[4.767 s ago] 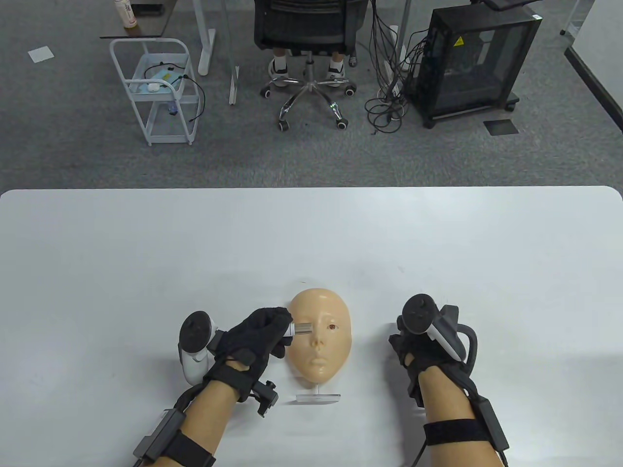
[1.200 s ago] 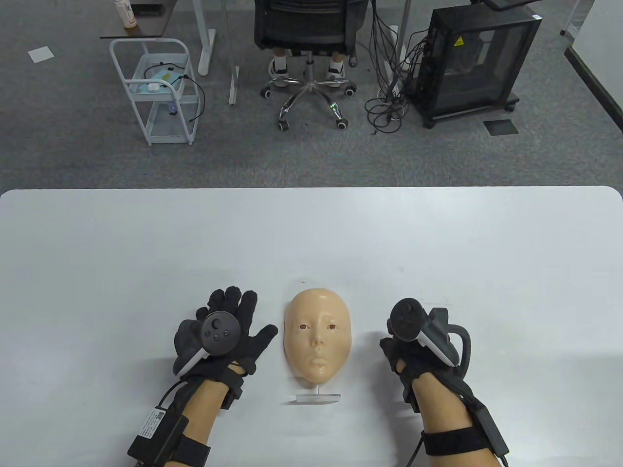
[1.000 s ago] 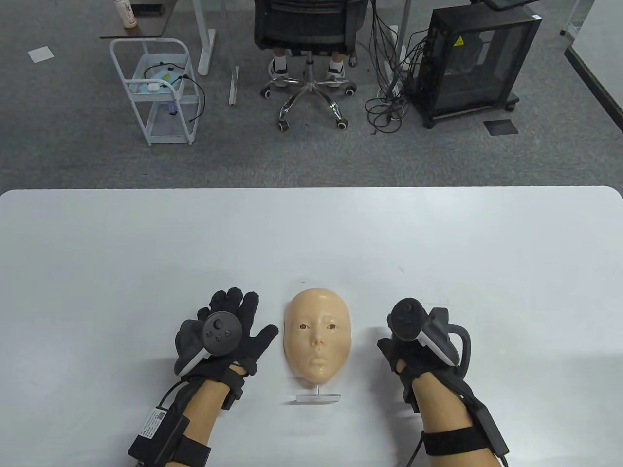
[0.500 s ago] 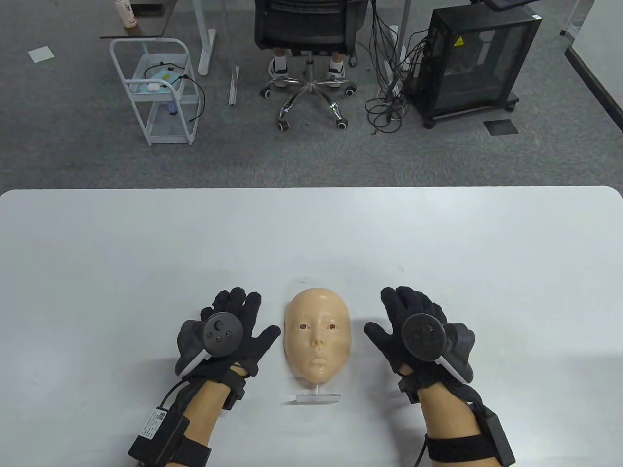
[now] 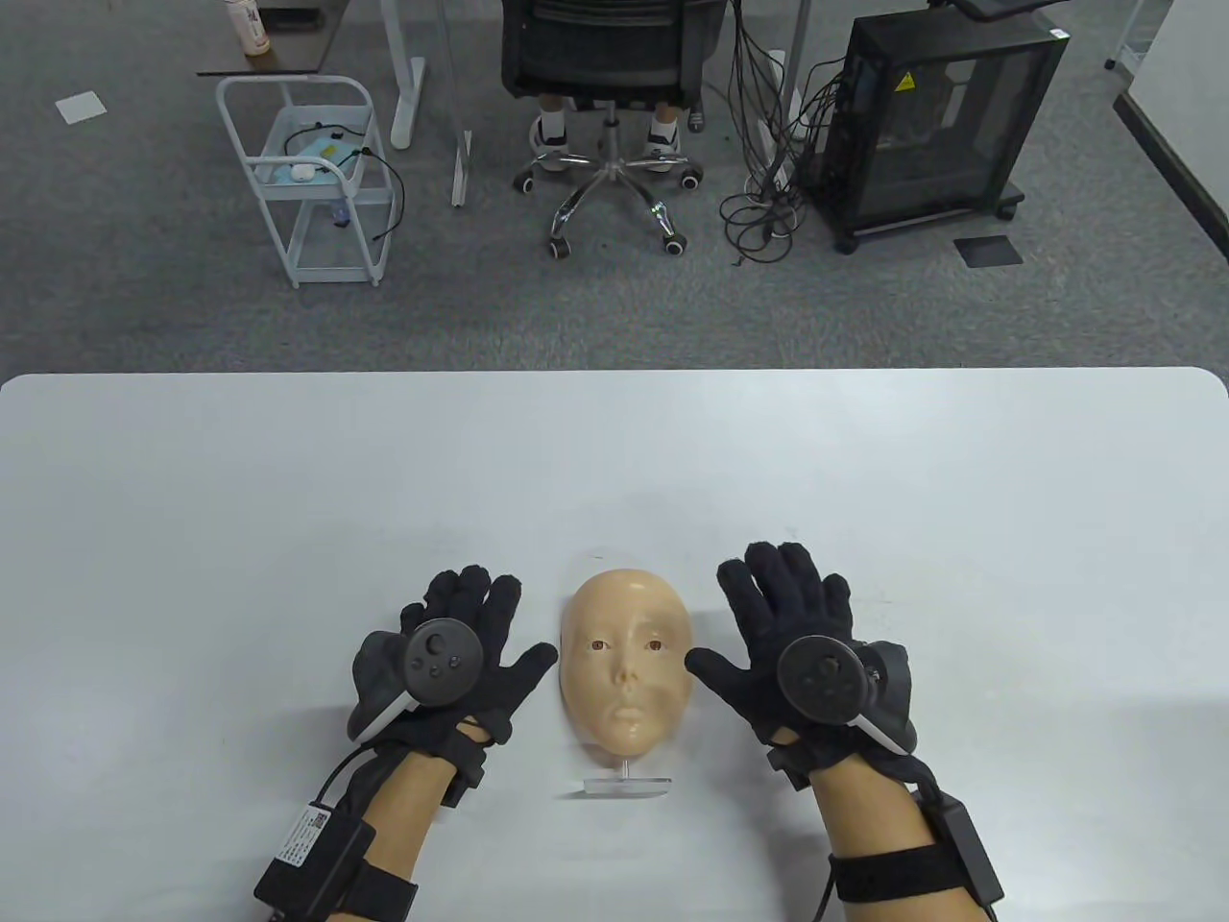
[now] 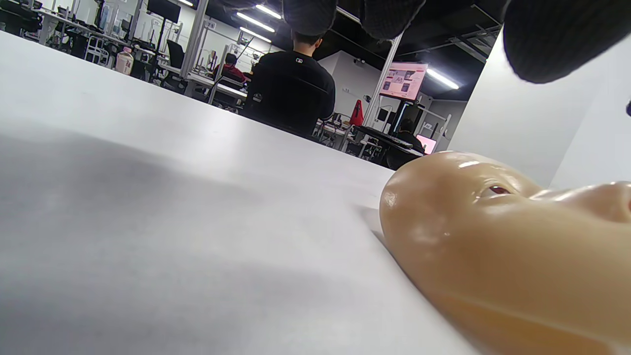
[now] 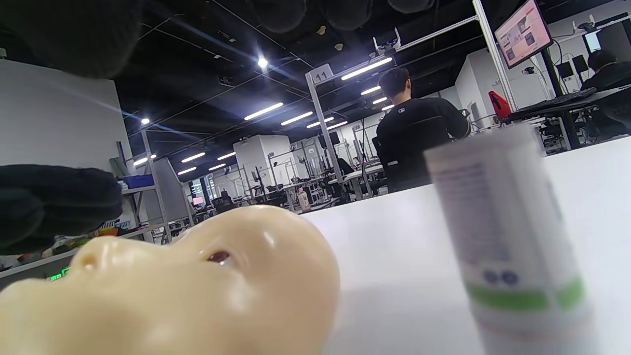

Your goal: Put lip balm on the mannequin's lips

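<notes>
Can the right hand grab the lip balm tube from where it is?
Probably yes. The lip balm tube stands upright on the table just under the open right hand, with nothing between them that these views show.

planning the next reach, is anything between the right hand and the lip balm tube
Nothing visible is. In the right wrist view the lip balm tube stands upright on the table, close under the right hand, beside the mannequin face. From above the hand hides it.
</notes>
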A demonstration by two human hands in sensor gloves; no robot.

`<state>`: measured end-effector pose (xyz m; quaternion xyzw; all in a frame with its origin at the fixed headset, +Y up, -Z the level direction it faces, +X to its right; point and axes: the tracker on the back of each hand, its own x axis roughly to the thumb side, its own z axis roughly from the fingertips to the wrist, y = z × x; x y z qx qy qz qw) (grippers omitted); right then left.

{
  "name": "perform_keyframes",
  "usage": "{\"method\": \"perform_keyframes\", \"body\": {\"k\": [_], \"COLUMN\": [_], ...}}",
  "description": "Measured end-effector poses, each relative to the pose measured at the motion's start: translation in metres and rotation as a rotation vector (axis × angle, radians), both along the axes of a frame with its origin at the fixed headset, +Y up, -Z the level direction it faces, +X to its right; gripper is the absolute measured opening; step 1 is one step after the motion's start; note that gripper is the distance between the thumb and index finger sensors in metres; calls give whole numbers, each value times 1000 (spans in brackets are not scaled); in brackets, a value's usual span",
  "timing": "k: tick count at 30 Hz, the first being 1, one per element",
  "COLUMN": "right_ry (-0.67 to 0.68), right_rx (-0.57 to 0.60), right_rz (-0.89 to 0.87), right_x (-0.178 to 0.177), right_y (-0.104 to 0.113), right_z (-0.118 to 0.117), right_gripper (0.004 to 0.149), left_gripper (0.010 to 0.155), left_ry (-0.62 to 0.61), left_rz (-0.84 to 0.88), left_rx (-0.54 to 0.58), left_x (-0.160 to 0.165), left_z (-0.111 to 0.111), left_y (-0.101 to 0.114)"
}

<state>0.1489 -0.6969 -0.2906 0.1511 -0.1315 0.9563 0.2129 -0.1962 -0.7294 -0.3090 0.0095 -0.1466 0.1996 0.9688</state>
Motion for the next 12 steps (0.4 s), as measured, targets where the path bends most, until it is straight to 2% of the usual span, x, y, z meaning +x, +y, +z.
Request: {"method": "perform_keyframes", "body": {"k": [12], "right_ry": [11], "right_rx": [-10], "right_rz": [0], "right_x": [-1], "right_y": [-1], "right_z": [0], "right_gripper": [93], "left_gripper": [82], "left_ry": [-8], "left_rz": [-5], "left_rx": [-2], "left_x": [2], "left_z": [0], "left_y": [-1]}}
